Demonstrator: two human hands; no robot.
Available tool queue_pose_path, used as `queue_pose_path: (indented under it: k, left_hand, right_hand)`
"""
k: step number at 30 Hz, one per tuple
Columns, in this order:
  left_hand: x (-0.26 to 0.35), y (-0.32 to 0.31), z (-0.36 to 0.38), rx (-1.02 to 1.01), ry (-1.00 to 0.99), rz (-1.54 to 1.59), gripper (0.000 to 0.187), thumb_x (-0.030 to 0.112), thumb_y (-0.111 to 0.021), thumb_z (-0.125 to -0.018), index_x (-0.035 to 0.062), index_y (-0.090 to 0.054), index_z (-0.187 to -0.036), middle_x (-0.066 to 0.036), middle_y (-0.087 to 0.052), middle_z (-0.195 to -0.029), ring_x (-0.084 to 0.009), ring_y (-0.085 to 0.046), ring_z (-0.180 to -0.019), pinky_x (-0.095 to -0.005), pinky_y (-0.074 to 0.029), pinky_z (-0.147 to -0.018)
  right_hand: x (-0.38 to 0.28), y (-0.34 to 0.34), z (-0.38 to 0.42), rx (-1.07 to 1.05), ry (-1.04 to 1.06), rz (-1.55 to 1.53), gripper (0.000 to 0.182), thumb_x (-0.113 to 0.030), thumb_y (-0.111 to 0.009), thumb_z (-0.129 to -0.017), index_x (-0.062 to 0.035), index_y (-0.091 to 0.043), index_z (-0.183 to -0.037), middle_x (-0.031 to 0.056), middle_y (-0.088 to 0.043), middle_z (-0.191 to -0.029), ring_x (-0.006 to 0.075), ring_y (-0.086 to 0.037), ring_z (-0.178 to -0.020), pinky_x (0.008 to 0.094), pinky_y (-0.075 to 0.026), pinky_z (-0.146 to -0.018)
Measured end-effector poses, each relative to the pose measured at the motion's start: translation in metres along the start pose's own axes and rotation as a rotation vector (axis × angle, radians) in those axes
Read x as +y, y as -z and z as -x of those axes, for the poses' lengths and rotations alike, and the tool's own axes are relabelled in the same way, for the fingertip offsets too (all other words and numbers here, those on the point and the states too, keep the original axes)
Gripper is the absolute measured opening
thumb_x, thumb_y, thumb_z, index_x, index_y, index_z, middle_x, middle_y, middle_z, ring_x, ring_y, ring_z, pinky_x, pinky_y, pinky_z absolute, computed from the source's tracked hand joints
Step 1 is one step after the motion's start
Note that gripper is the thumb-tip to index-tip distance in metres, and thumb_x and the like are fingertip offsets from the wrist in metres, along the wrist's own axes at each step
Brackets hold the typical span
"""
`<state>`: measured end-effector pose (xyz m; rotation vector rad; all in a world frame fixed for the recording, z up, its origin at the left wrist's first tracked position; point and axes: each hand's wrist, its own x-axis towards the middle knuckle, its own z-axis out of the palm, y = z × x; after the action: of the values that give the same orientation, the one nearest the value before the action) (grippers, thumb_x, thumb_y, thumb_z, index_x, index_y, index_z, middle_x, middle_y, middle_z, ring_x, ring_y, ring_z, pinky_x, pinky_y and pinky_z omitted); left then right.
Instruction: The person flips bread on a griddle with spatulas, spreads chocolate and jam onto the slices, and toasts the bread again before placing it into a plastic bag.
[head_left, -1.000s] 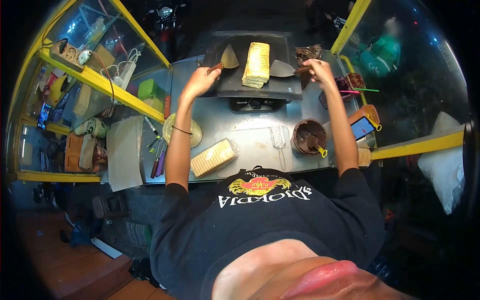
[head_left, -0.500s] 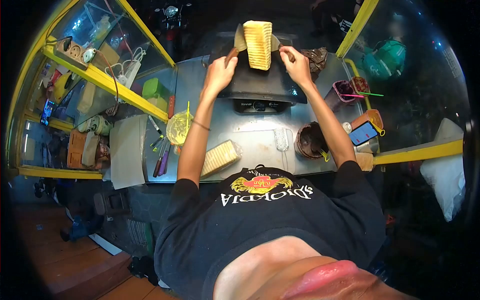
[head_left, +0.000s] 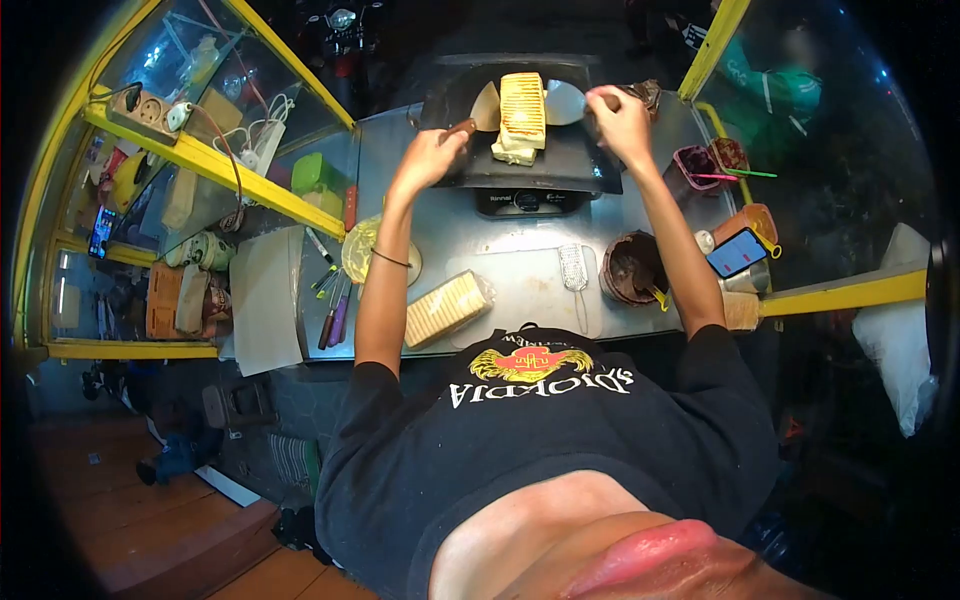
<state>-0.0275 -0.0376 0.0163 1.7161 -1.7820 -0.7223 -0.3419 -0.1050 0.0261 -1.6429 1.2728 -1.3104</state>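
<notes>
A block of toasted sliced bread (head_left: 522, 104) lies on the black griddle (head_left: 600, 165), its browned, ridged face upward. A paler piece of bread (head_left: 515, 153) shows under its near end. My left hand (head_left: 432, 160) is closed round the wooden handle of a spatula, whose metal blade (head_left: 485, 108) stands right at the bread's left side. On the other side, my right hand (head_left: 622, 122) grips a second spatula by its handle. That spatula's wide blade (head_left: 566, 102) reaches the bread's right edge.
Nearer me are a wrapped loaf of sliced bread (head_left: 450, 308), a grater (head_left: 573, 268) on a white board (head_left: 520, 290) and a tub of dark spread (head_left: 632, 270). A yellow tub (head_left: 362, 245) is by my left forearm. A phone (head_left: 738, 252) lies at right. Yellow-framed glass panels flank the counter.
Both hands have come down and nearer with the spatulas. The bread, held up between the blades before, now rests on the griddle with a browner face showing.
</notes>
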Motion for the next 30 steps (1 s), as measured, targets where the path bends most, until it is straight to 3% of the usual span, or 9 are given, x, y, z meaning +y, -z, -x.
queue_pose_path:
  k: [2, 3, 4, 7, 12, 18, 22, 26, 30]
  left_hand:
    - [0.010, 0.014, 0.002, -0.026, 0.105, 0.259, 0.040, 0.043, -0.056, -0.090, 0.0060, -0.071, -0.095, -0.002, -0.063, -0.071, -0.0099, -0.054, -0.062, -0.0258, -0.043, -0.054]
    - [0.009, 0.022, 0.002, -0.011, 0.151, 0.302, 0.038, 0.044, -0.059, -0.091, 0.0086, -0.070, -0.093, 0.008, -0.046, -0.059, -0.0020, -0.036, -0.051, -0.0191, -0.028, -0.045]
    - [-0.012, 0.033, -0.012, -0.113, 0.305, 0.274, 0.035, 0.041, -0.058, -0.093, 0.0071, -0.067, -0.093, 0.010, -0.044, -0.059, -0.0008, -0.032, -0.048, -0.0190, -0.023, -0.042]
    - [-0.043, 0.060, -0.035, -0.347, 0.390, 0.591, 0.034, 0.038, -0.058, -0.095, 0.0047, -0.061, -0.095, 0.012, -0.035, -0.057, 0.0001, -0.022, -0.046, -0.0187, -0.017, -0.041]
    - [-0.069, 0.064, -0.044, -0.441, 0.406, 0.644, 0.031, 0.036, -0.058, -0.095, 0.0050, -0.059, -0.098, 0.012, -0.036, -0.059, 0.0000, -0.023, -0.047, -0.0194, -0.017, -0.042]
    - [-0.027, 0.048, -0.030, -0.313, 0.210, 0.525, 0.032, 0.037, -0.057, -0.096, 0.0055, -0.059, -0.094, 0.010, -0.034, -0.060, -0.0021, -0.025, -0.049, -0.0208, -0.022, -0.045]
    - [0.035, 0.061, -0.002, -0.272, 0.097, 0.454, 0.033, 0.038, -0.057, -0.095, 0.0060, -0.062, -0.090, 0.008, -0.035, -0.058, -0.0029, -0.028, -0.049, -0.0211, -0.023, -0.046]
    - [0.044, 0.048, 0.018, -0.097, 0.083, 0.289, 0.035, 0.039, -0.058, -0.094, 0.0073, -0.067, -0.103, 0.007, -0.046, -0.060, -0.0030, -0.035, -0.048, -0.0203, -0.028, -0.045]
    - [0.022, 0.023, 0.034, -0.037, 0.140, 0.160, 0.041, 0.041, -0.059, -0.093, 0.0012, -0.066, -0.084, 0.005, -0.048, -0.060, -0.0037, -0.039, -0.051, -0.0222, -0.028, -0.046]
  right_hand:
    - [-0.014, 0.000, -0.003, -0.018, 0.168, -0.053, 0.021, -0.022, -0.064, -0.088, -0.0017, -0.070, -0.094, 0.0004, -0.060, -0.065, 0.0056, -0.053, -0.052, 0.0242, -0.048, -0.040]
    - [-0.011, 0.003, -0.009, -0.051, 0.167, -0.154, 0.020, -0.021, -0.065, -0.090, -0.0027, -0.070, -0.095, -0.0015, -0.057, -0.063, 0.0041, -0.050, -0.050, 0.0221, -0.046, -0.040]
    - [-0.008, 0.007, -0.017, -0.085, 0.165, -0.255, 0.019, -0.021, -0.065, -0.091, -0.0037, -0.070, -0.096, -0.0035, -0.054, -0.060, 0.0027, -0.046, -0.048, 0.0200, -0.043, -0.039]
    - [0.007, 0.014, -0.035, -0.126, -0.118, -0.383, 0.015, -0.018, -0.065, -0.088, -0.0040, -0.069, -0.094, -0.0039, -0.051, -0.062, 0.0021, -0.043, -0.049, 0.0196, -0.042, -0.039]
    - [0.068, -0.018, -0.029, -0.153, -0.522, -0.261, 0.015, -0.022, -0.064, -0.085, -0.0080, -0.068, -0.089, -0.0056, -0.047, -0.060, 0.0038, -0.038, -0.043, 0.0228, -0.043, -0.039]
    - [0.063, -0.020, -0.035, -0.124, -0.415, -0.070, 0.021, -0.025, -0.066, -0.079, -0.0047, -0.072, -0.080, 0.0002, -0.055, -0.061, 0.0101, -0.052, -0.048, 0.0276, -0.048, -0.038]
    - [0.065, -0.022, -0.033, -0.103, -0.399, -0.042, 0.022, -0.026, -0.066, -0.081, -0.0049, -0.072, -0.084, -0.0018, -0.051, -0.060, 0.0072, -0.046, -0.049, 0.0258, -0.045, -0.038]
    - [0.069, -0.023, -0.026, -0.089, -0.356, -0.019, 0.022, -0.028, -0.069, -0.078, -0.0083, -0.074, -0.086, 0.0021, -0.062, -0.072, 0.0099, -0.054, -0.055, 0.0275, -0.052, -0.044]
    - [0.072, -0.026, -0.025, -0.041, -0.353, -0.093, 0.022, -0.028, -0.069, -0.077, -0.0070, -0.074, -0.082, -0.0012, -0.058, -0.061, 0.0086, -0.051, -0.048, 0.0281, -0.051, -0.040]
